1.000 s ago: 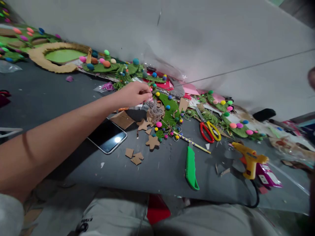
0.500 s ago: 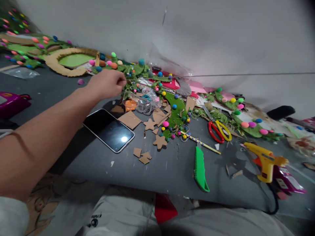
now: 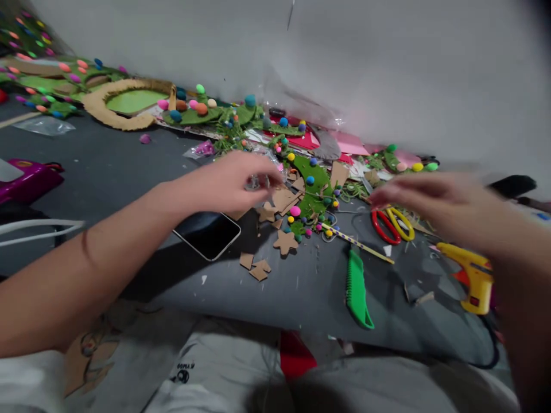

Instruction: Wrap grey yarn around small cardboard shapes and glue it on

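Observation:
My left hand [image 3: 235, 180] reaches over the phone [image 3: 210, 236], its fingers pinched on a grey thread [image 3: 321, 194]. The thread runs across a green felt crescent [image 3: 312, 180] with pom-poms towards my right hand [image 3: 439, 201]. That hand is smeared by motion, its fingertips pressed together at the thread's other end, above the scissors [image 3: 391, 223] with red and yellow handles. Cardboard stars [image 3: 285, 242] and small cardboard scraps [image 3: 258, 269] lie below my left hand. A striped pencil [image 3: 359, 244] rests beside the crescent.
A green cutter-like tool [image 3: 357, 289] lies near the table's front edge. A yellow glue gun [image 3: 473, 281] is at the right, partly behind my right forearm. Along the wall stand felt pieces with pom-poms and a cardboard ring [image 3: 118, 117]. A purple device [image 3: 30, 180] sits at left.
My left hand has come right and nearer, from the felt pieces to above the phone. My right hand has entered from the right, and the thread between them spans less.

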Available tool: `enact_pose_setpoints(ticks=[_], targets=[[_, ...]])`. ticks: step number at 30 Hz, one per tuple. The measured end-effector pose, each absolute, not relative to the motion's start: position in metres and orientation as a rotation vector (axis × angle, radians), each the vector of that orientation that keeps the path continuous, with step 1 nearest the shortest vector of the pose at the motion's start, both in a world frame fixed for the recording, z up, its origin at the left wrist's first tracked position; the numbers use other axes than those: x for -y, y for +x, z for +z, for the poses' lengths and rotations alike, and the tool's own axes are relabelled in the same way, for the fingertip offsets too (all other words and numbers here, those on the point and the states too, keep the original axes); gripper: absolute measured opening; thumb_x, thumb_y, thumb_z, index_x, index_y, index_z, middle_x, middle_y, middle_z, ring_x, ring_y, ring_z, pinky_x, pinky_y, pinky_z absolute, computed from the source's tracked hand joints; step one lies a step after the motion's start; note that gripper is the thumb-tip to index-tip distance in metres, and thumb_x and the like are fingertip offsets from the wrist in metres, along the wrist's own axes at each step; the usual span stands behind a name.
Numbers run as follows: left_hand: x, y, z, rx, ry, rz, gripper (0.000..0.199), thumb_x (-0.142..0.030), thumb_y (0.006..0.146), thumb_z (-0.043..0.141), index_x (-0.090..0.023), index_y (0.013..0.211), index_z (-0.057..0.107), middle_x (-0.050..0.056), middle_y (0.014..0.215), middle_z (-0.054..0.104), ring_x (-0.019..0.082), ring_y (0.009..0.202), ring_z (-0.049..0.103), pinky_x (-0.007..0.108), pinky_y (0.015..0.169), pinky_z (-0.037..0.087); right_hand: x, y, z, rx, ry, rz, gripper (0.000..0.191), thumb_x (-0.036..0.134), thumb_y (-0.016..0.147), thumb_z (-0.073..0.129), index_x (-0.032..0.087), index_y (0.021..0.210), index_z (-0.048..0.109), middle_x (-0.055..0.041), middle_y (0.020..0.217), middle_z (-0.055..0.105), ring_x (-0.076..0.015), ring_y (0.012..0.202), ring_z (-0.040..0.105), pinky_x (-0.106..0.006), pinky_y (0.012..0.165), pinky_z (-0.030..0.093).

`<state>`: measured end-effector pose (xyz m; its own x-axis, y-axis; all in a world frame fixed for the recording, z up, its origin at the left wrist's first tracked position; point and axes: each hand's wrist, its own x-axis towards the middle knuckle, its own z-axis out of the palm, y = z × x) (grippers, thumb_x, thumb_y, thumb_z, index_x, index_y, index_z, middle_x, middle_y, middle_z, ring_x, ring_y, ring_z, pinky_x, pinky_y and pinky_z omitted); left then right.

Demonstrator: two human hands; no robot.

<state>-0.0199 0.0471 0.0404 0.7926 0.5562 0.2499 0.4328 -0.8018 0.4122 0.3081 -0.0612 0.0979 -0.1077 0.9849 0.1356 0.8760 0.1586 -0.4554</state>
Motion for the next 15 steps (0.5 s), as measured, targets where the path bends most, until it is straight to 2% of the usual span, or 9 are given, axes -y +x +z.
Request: enact_pose_setpoints(ticks=[1,3,4,6,8,10,13,15], targets=[[-0.038,-0.011,0.041,-0.621,2.595,0.342,0.027,-0.034,0.095,0.056,-0.021,0.112,0.072,0.004,0.104,0.073,0.018,0.094,0.067,0.027,0.080,0.048,0.070,0.295,0.085,2.137,-1.774,0.542,0.045,0.061,0.096,0.055,0.023,0.095,0.079,-0.0073,0.092,0.077,-0.0209,0.080,0.069,-0.035,0.071,0.051],[-0.023,0.004,0.039,-0.499,2.577,0.073,0.027,-0.039,0.092,0.060,-0.022,0.109,0.073,0.003,0.097,0.073,0.018,0.086,0.067,0.027,0.070,0.045,0.083,0.280,0.061,2.160,-1.684,0.619,0.044,0.056,0.101,0.049,0.023,0.097,0.077,-0.0085,0.116,0.074,-0.0242,0.102,0.068,-0.039,0.089,0.052],[-0.018,0.009,0.036,-0.520,2.617,-0.014,0.029,-0.042,0.092,0.061,-0.023,0.109,0.073,0.004,0.100,0.072,0.020,0.089,0.067,0.029,0.070,0.043,0.086,0.276,0.051,2.141,-1.662,0.581,0.041,0.054,0.101,0.050,0.024,0.096,0.078,-0.0080,0.128,0.070,-0.0256,0.111,0.066,-0.040,0.096,0.050],[-0.014,0.013,0.029,-0.627,2.718,-0.003,0.039,-0.052,0.088,0.065,-0.023,0.113,0.071,0.006,0.110,0.068,0.025,0.097,0.066,0.031,0.068,0.040,0.090,0.275,0.038,2.079,-1.658,0.492,0.036,0.050,0.099,0.054,0.024,0.089,0.077,-0.0077,0.133,0.067,-0.0273,0.117,0.065,-0.043,0.100,0.048],[-0.014,0.012,0.020,-0.675,2.774,0.029,0.045,-0.059,0.085,0.067,-0.022,0.111,0.069,0.007,0.112,0.064,0.028,0.100,0.064,0.032,0.067,0.038,0.093,0.278,0.033,2.010,-1.676,0.459,0.032,0.048,0.096,0.061,0.024,0.079,0.075,-0.0068,0.127,0.070,-0.0271,0.112,0.066,-0.042,0.097,0.049],[-0.017,0.009,0.010,-0.658,2.727,0.058,0.045,-0.060,0.085,0.067,-0.022,0.109,0.068,0.006,0.115,0.062,0.026,0.102,0.063,0.032,0.070,0.040,0.097,0.281,0.032,1.907,-1.655,0.560,0.033,0.046,0.093,0.066,0.024,0.070,0.072,-0.0053,0.119,0.073,-0.0254,0.106,0.068,-0.040,0.091,0.050],[-0.021,0.007,-0.001,-0.579,2.638,0.114,0.038,-0.053,0.087,0.070,-0.021,0.109,0.068,0.006,0.120,0.058,0.025,0.110,0.060,0.032,0.083,0.043,0.101,0.278,0.032,1.704,-1.527,0.878,0.038,0.044,0.094,0.067,0.022,0.062,0.067,-0.0042,0.105,0.077,-0.0231,0.099,0.069,-0.035,0.081,0.050],[-0.022,0.007,-0.006,-0.539,2.617,0.139,0.033,-0.045,0.087,0.073,-0.020,0.107,0.069,0.008,0.119,0.058,0.025,0.113,0.058,0.033,0.088,0.043,0.103,0.273,0.029,1.577,-1.433,1.049,0.035,0.042,0.094,0.068,0.023,0.064,0.069,-0.0043,0.092,0.077,-0.0218,0.091,0.069,-0.033,0.073,0.049]])
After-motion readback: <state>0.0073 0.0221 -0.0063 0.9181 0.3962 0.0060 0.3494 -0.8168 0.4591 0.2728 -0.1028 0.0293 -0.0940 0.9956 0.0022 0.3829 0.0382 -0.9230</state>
